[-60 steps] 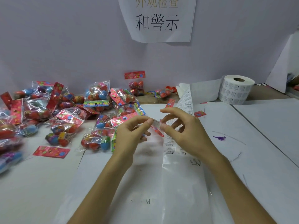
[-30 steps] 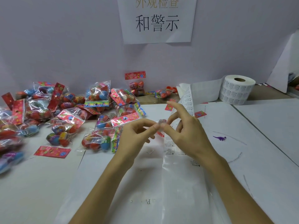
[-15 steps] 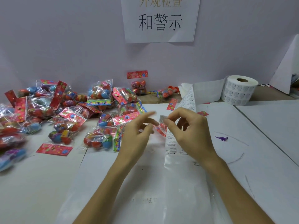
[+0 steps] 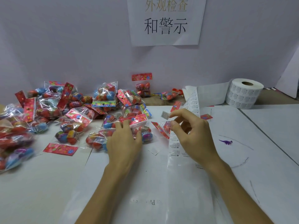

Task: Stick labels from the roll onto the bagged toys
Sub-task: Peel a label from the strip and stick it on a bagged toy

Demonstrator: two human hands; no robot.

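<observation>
1. The left hand [image 4: 125, 143] reaches forward, palm down. Its fingers are spread and mostly straight, resting on top of a bagged toy [image 4: 137, 121], with the thumb against the bag's right side. It is not clenched.
2. The right hand [image 4: 195, 136] is raised just right of the left, knuckles up and fingers curled. It holds one label [image 4: 165, 115] at the tip of the index finger, with the thumb just beneath.
3. The label is a small white printed paper rectangle. It stands tilted in the air between the hands, printed face towards the viewer.
4. The bagged toy is crinkly clear plastic with a glossy red flowered header card and holds egg-shaped toys in red and blue.
5. More such bags form a pile of bagged toys [image 4: 48, 110] to the left of the left hand.
6. A label strip [image 4: 193, 101] passes under the right hand. Its long axis runs from the person's side away to the label roll [image 4: 244, 96], a white cylinder standing on end beyond and right of that hand.
7. A purple toy dinosaur [image 4: 226, 141] lies right of the right hand on the white table [image 4: 267, 135].
</observation>
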